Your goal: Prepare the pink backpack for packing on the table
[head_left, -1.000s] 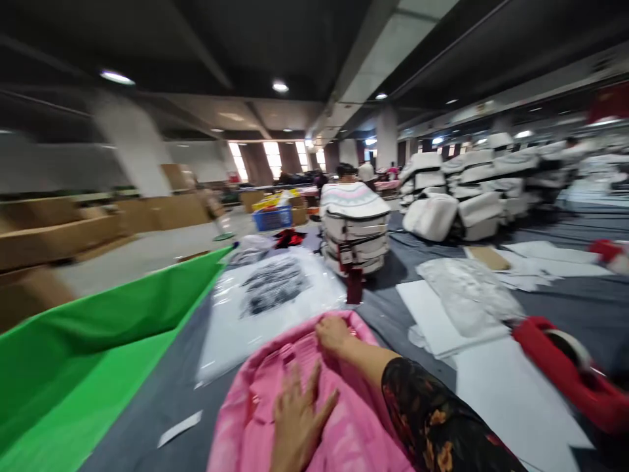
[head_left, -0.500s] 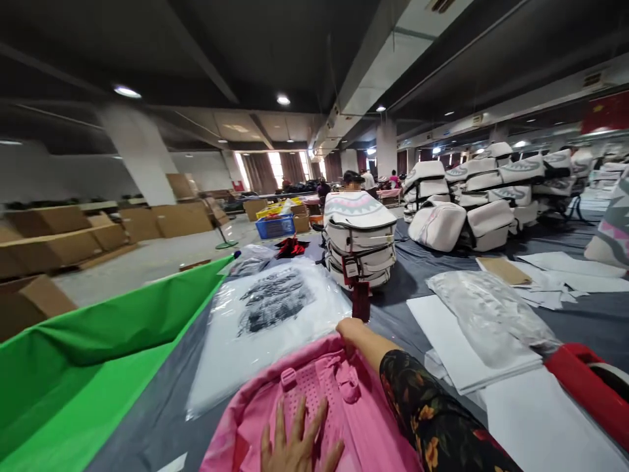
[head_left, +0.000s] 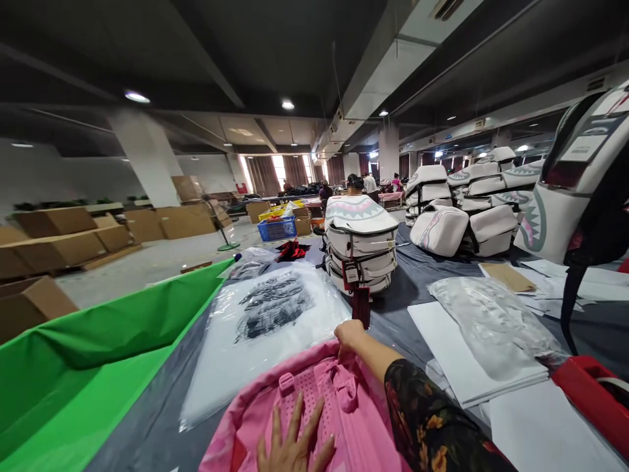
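A pink backpack [head_left: 314, 367] lies at the bottom of the view, its perforated side with straps and a buckle facing up. My left hand [head_left: 295, 439] rests flat on it with the fingers spread. At the bag's far edge, my right hand [head_left: 351, 335] is closed around the pink fabric; its fingertips are hidden. Just beyond lies a stack of clear plastic bags [head_left: 275, 314] with dark print. Behind my right hand stands a pile of white backpacks [head_left: 361, 242] with red tags hanging from it.
A green-lined bin [head_left: 118, 341] borders the table on the left. To the right are white paper sheets [head_left: 452, 341], a crumpled plastic bag [head_left: 491, 314] and a red tape dispenser [head_left: 594, 400]. A tagged white backpack [head_left: 560, 216] hangs at the right; more white bags [head_left: 437, 229] are piled behind.
A white backpack with a tag and dangling strap has come into view from the right. My hands keep their places on the pink backpack; the camera has shifted slightly.
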The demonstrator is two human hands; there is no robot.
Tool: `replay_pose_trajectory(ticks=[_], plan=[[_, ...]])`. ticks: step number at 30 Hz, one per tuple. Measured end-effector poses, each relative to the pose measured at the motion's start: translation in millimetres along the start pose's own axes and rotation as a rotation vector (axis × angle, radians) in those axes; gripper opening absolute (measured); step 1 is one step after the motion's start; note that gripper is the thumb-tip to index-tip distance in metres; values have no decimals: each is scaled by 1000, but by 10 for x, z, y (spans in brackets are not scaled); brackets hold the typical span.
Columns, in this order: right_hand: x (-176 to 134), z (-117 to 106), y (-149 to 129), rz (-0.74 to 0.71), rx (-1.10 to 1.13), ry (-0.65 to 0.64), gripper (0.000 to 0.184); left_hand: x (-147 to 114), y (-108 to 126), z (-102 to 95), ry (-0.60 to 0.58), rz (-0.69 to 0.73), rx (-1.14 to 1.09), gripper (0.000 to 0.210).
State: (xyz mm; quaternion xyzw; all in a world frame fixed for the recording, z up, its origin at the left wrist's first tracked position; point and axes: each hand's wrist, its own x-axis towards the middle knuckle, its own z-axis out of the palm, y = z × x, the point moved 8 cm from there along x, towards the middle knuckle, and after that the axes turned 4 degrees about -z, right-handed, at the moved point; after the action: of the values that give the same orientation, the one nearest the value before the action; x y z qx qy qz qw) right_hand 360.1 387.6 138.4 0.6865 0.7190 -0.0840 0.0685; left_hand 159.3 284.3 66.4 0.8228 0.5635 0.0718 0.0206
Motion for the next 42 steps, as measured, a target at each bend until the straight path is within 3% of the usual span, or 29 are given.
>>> replay_pose_trajectory(ticks=[3,8,10,13,15,18,20,23,25,30,33,36,39,42], plan=[[-268,-31,88,65,61,81,36,27,-31,6,7,-7,-10,50],[-1213,132,-101,26,107,240,47,-43,48,-219,31,-38,-59,52],[-1600,281,-326,-57,119,246,49,-53,114,-361,58,-43,-101,51],[-2055,482,-789,-301,65,245,63,-45,162,-608,174,-67,-304,48],[-2200,583,-1007,-422,16,250,67,-92,143,-705,207,-100,-422,46],[-2141,685,-1082,-453,19,289,59,-379,93,-775,158,-131,-452,44],[-2034,749,-1077,-463,40,329,57,-708,190,-833,61,-5,-480,37],[-1931,831,-1069,-473,68,379,55,-1326,678,-901,-191,539,-462,23],[-1922,841,-1061,-472,75,414,53,-1595,887,-849,-270,769,-325,28],[-2028,659,-1009,-501,112,510,49,-1479,990,-463,-190,747,-61,31],[-2276,435,-1153,-685,143,524,43,-1360,915,-420,-30,603,-59,32],[-2751,363,-1538,-1064,118,394,23,-1307,887,-395,-32,584,-49,28],[-3218,627,-1887,-1447,26,93,9,-1313,946,-354,-113,742,-41,20],[-3278,895,-1980,-1545,80,1,10,-1273,881,-370,-54,720,-51,17]])
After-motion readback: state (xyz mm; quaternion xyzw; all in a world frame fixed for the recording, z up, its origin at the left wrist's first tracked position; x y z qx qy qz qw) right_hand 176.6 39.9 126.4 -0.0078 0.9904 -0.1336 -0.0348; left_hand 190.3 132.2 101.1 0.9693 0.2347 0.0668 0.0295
